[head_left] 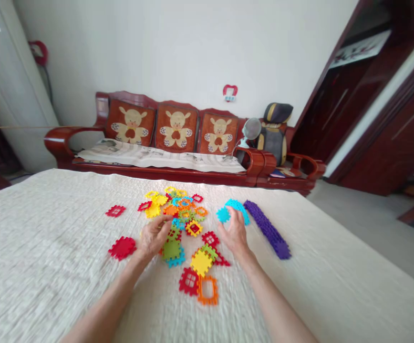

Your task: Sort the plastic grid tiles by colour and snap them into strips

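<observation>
My left hand (156, 234) is over the left side of a loose pile of plastic pieces, its fingers bent together beside a green piece (171, 249); anything between the fingertips is hidden. My right hand (234, 232) has its fingers around a light blue piece (223, 215), at the near end of an overlapping row of light blue pieces (238, 206). A long row of purple pieces (266, 226) lies to the right. Yellow pieces (153, 210), a yellow square (201, 262), a red window piece (189, 281) and an orange frame (208, 290) lie between my arms.
A red round piece (122, 248) and a red window piece (115, 211) lie left on the cream tablecloth (49, 247). Beyond the table stand a wooden sofa (60, 143) with bear cushions (176, 127), a small fan (252, 129) and a chair (312, 166).
</observation>
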### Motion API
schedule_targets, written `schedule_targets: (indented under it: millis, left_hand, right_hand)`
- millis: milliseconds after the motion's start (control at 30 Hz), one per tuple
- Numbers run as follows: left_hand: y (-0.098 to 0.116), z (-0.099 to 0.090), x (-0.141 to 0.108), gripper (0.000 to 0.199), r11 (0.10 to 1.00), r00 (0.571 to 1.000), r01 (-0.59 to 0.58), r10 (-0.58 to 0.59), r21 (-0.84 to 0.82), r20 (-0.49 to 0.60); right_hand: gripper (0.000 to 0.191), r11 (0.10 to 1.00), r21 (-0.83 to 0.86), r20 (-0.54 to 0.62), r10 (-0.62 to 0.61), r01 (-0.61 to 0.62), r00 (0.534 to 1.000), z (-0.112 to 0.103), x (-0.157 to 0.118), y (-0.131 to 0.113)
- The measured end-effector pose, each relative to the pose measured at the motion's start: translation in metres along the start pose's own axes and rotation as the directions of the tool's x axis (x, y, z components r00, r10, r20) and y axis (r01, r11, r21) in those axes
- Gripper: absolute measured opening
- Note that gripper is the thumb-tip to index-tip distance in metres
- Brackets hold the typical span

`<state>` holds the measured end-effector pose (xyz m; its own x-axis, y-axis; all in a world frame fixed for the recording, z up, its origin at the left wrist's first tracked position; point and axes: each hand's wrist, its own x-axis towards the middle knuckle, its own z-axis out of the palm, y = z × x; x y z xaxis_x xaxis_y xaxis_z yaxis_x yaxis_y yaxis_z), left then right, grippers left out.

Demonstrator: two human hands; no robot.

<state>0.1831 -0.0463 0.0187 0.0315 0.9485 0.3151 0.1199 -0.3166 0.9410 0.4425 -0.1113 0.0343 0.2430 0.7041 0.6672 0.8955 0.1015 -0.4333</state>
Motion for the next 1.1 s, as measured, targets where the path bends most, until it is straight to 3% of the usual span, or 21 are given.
schedule_targets:
  millis: [167,367,600,700,767,833,933,1033,1100]
  left_hand:
    - [-0.006,-0.007,-0.001,0.031,0.98,0.992,-0.119,0.122,0.162,-0.01]
    - [-0.011,-0.013,0.002,0.036,0.951,0.984,-0.159,0.173,0.267,-0.033]
    - [-0.02,-0.016,0.002,0.034,0.945,0.986,-0.159,0.168,0.286,-0.008]
    - [-0.016,-0.018,0.004,0.033,0.949,0.987,-0.161,0.16,0.27,0.027]
    - [-0.011,-0.022,0.005,0.031,0.948,0.982,-0.176,0.15,0.266,0.115]
    - [-0.004,-0.027,0.006,0.028,0.936,0.958,-0.212,0.143,0.279,0.248]
    - [0.008,-0.033,0.004,0.023,0.887,0.882,-0.329,0.166,0.324,0.441]
    - [0.016,-0.033,0.001,0.019,0.8,0.819,-0.479,0.259,0.362,0.512]
    - [0.017,-0.03,0.003,0.02,0.748,0.828,-0.515,0.31,0.419,0.467]
  right_hand:
    - [0.051,0.958,-0.203,-0.049,0.197,-0.203,0.979,-0.018,-0.009,0.068]
    - [0.048,0.914,-0.315,-0.073,0.246,-0.256,0.967,-0.006,-0.014,0.088]
    - [0.05,0.894,-0.337,-0.08,0.286,-0.296,0.955,-0.006,-0.011,0.088]
    - [0.057,0.931,-0.276,-0.144,0.205,-0.239,0.968,-0.006,-0.01,0.081]
    - [0.054,0.973,-0.192,-0.15,0.096,-0.124,0.984,-0.003,-0.009,0.07]
    - [0.045,0.998,-0.066,-0.089,-0.028,0.022,0.996,0.002,-0.01,0.054]
    - [0.033,0.974,0.15,0.068,-0.181,0.17,0.981,0.01,-0.014,0.028]
    - [0.031,0.953,0.26,0.173,-0.204,0.155,0.964,0.018,-0.02,0.014]
    - [0.03,0.959,0.266,0.19,-0.15,0.096,0.97,0.022,-0.022,0.014]
